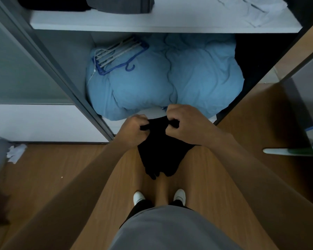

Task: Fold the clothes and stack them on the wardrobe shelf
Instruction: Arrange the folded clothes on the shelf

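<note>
Presently, a person stands on a wooden floor facing an open wardrobe, both bare arms extended forward. The left hand is curled into a closed fist around the upper edge of a black garment; the right hand is likewise clenched on the same edge, just beside the left. The garment hangs down from both hands in a bunched state, its lower end clear of the floor and above the person's white shoes. What kind of garment it is cannot be told.

Directly beyond the hands, in the wardrobe's lower compartment, lies a bulky light-blue duvet. A bundle of hangers, blue and pale, rests on the duvet's left part. Above it runs a white wardrobe shelf. On the shelf's left portion sit folded clothes: a dark item at far left and a grey folded stack just beside it. On the shelf's right portion lies crumpled white fabric.

A grey sliding door frame borders the opening on the left. Crumpled white material lies on the floor at the left edge. At the right edge, a white and green object is partly in view; its nature cannot be told.
</note>
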### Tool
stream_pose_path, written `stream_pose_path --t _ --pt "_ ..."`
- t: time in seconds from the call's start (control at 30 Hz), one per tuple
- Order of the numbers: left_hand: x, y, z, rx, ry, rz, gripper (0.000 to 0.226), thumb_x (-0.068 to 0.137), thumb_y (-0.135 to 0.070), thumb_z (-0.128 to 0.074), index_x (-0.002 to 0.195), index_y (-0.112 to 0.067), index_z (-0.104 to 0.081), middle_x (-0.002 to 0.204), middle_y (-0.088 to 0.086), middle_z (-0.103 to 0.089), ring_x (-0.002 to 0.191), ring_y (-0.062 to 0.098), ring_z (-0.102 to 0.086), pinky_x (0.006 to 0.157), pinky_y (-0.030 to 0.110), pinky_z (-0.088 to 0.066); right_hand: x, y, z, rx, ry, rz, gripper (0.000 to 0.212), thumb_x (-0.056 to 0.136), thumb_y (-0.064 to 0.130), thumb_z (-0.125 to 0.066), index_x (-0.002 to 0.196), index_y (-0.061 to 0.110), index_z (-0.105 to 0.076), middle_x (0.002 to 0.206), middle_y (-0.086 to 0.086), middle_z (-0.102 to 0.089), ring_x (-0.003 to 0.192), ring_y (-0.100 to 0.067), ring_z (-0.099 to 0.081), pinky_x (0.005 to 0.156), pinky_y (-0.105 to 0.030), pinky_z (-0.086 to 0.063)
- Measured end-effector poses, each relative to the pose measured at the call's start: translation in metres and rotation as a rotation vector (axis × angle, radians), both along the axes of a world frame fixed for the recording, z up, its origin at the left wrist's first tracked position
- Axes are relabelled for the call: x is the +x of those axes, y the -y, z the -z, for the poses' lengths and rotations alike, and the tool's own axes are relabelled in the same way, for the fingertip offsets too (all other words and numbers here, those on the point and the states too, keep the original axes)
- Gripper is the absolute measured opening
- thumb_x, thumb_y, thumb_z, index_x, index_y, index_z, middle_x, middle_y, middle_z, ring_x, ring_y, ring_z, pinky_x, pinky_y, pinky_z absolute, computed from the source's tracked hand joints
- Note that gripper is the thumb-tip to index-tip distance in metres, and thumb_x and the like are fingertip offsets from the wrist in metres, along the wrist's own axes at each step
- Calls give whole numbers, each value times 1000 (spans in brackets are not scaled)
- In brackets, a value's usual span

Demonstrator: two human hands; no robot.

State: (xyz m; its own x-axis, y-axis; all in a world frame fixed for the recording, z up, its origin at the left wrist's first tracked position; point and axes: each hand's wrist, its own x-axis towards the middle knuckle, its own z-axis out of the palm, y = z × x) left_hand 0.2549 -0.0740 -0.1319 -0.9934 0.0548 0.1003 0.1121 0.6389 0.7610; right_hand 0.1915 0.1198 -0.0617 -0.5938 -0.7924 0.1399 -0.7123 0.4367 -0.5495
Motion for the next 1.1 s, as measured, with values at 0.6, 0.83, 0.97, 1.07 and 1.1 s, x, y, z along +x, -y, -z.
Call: stream_pose_path --t 0.6,0.83,0.97,1.07,1.1 --pt "22 -15 71 24 518 79 35 88 2 -58 89 -31 -49 78 -12 -53 67 0 -49 61 5 -41 19 2 0 -101 89 -101 38 71 2 -64 64 14 -29 66 -4 -40 61 -15 -37 57 -31 -27" --pt "27 1 80 56 420 -88 47 82 17 -52 71 -28 -46 64 -9 -45 55 -4 -49 56 13 -37 18 -3 -3 -95 107 -92 38 69 2 -63 63 15 -27 64 -2 -36 60 -11 -31 56 -33 -25" --pt "26 22 78 -113 300 -163 37 74 7 -64 54 -20 -48 59 -16 -51 55 0 -52 53 7 -36 14 -9 3 -26 78 -40 40 70 8 -63 62 18 -25 63 1 -34 59 -10 -31 56 -32 -25" --pt "32 39 76 -85 155 -147 6 76 -4 -72 71 -2 -75 71 -8 -65 65 -3 -59 59 11 -38 9 -13 8 -5 57 20 33 69 17 -59 62 19 -27 62 3 -34 58 -14 -34 54 -37 -28" --pt "35 43 75 -37 131 -158 2 78 -1 -75 76 -1 -77 73 -7 -67 66 -6 -60 61 14 -41 7 -13 10 3 53 40 33 69 19 -58 62 21 -26 62 5 -33 59 -14 -34 55 -38 -29"
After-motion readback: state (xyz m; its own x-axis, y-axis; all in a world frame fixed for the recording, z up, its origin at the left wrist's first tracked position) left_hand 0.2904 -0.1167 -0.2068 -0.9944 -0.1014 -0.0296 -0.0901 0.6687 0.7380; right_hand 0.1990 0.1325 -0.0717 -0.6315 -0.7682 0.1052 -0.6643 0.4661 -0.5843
